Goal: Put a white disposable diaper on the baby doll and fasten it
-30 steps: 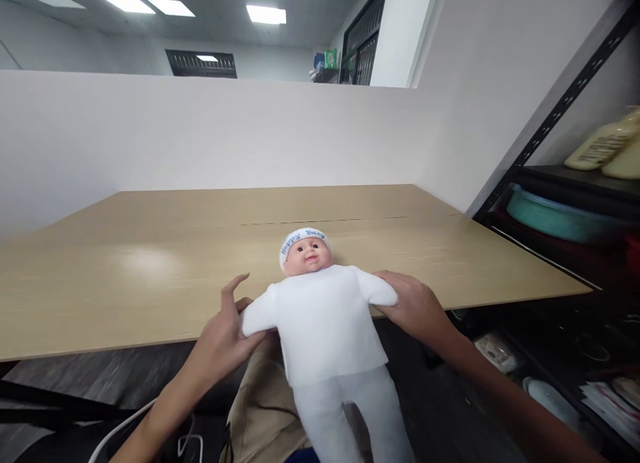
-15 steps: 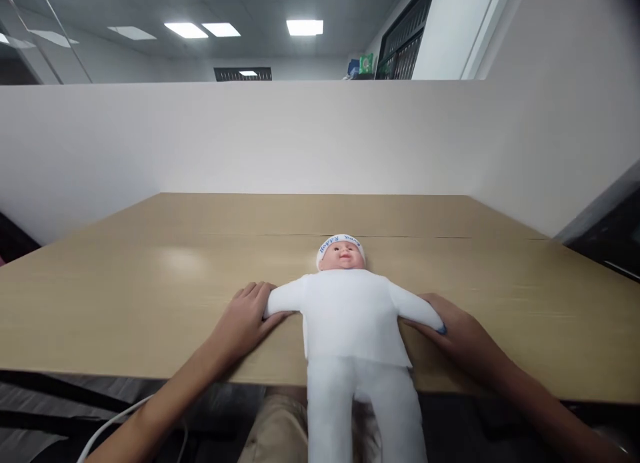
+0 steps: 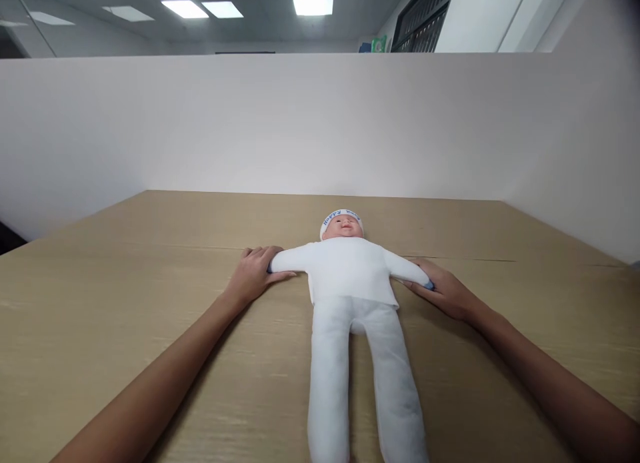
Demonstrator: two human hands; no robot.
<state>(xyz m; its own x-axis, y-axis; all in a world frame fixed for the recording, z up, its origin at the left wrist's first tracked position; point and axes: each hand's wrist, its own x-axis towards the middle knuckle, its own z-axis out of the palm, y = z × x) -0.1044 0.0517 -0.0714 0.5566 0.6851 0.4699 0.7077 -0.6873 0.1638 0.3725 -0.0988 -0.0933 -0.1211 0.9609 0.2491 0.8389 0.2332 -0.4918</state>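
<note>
A baby doll [image 3: 350,270] in a white top and white trousers lies face up on the wooden table [image 3: 150,316], its head toward the far side. Its cap carries blue lettering. Both arms of the doll are spread sideways. My left hand [image 3: 257,271] is closed around the end of the doll's arm on the left, the thumb underneath. On the other side, my right hand [image 3: 443,288] grips the opposite arm near its blue-edged cuff, with most fingers hidden beneath it. The doll's feet run out of view at the bottom.
A pale partition wall [image 3: 320,123] rises behind the table and continues along the right side. Past its top edge are ceiling lights [image 3: 313,6] and a dark grille [image 3: 423,20]. A thin seam crosses the tabletop near the doll's shoulders.
The doll has moved farther onto the table, away from me, with both my hands still on its arms. Its legs now rest over the tabletop, and my view has shifted forward.
</note>
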